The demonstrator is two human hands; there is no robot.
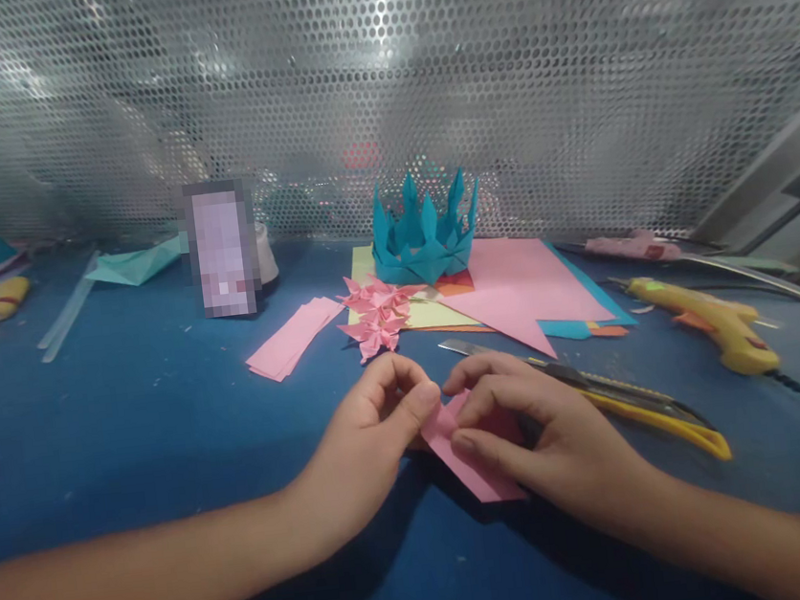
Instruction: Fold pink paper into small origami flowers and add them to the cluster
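Paper (484, 478), just below the frame's centre, slants down-right from the left hand (374, 418), its grip clamped on the upper end; the right hand (539, 409) pinches the middle.

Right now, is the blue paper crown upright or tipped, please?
Upright: the crown stands on colored paper sheets, its spikes pointing up.

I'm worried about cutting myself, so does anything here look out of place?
Yes: the cutter knife lies just beyond your right hand, its blade apparently left out, an odd choice so close. The large pink sheet also sits askew over other sheets.
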